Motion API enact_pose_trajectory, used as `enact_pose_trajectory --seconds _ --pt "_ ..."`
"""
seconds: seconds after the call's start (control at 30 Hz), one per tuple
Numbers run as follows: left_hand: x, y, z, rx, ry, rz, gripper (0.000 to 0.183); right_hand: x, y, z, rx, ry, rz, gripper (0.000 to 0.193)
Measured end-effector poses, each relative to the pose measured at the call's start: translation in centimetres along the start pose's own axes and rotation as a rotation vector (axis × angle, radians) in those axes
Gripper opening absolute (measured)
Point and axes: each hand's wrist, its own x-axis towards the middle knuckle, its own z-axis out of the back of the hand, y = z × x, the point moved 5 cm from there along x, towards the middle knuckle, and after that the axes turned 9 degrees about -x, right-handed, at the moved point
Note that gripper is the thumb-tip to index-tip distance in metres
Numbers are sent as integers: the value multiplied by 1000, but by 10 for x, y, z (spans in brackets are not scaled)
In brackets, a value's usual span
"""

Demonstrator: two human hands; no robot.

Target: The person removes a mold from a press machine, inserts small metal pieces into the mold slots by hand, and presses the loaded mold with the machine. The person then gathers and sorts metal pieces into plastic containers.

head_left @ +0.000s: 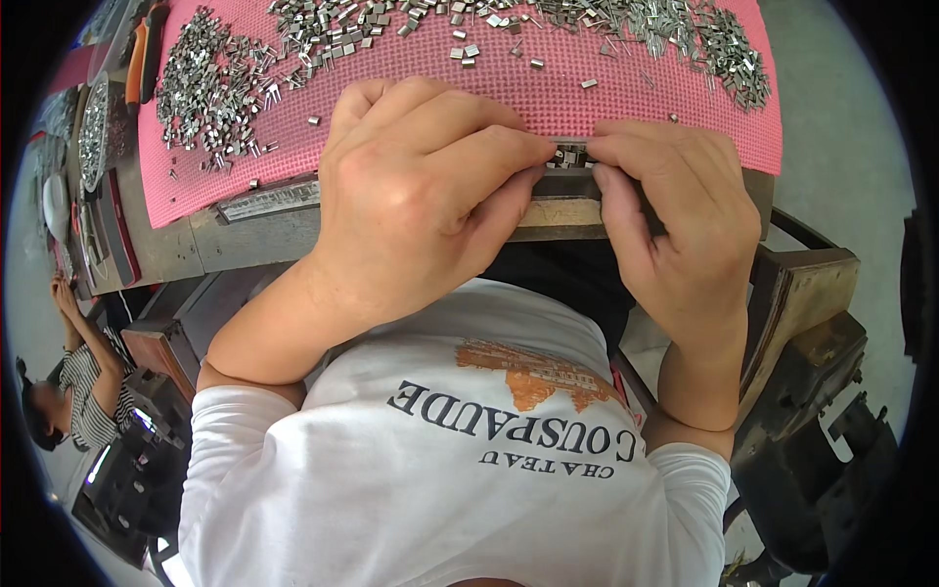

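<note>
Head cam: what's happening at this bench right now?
A person in a white T-shirt pinches a short row of small metal clips between both hands, left hand and right hand, at the near edge of a pink mesh mat. Loose clips lie heaped across the mat. Another person sits at far left.

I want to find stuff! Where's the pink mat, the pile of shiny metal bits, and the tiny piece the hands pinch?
pink mat (421, 73): head view, bare middle of the mesh.
pile of shiny metal bits (201, 83): head view, heap's middle.
tiny piece (570, 154): head view, visible part between the fingertips.
</note>
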Motion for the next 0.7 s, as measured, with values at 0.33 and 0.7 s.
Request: enact_pose_trajectory --seconds 0.33,0.7 --pt "3 2 -6 -54 -11 144 22 -6 -8 -5 -17 -47 -63 22" --pt "-27 3 22 -99 -199 -62 40 0 2 -6 23 -104 -21 18"
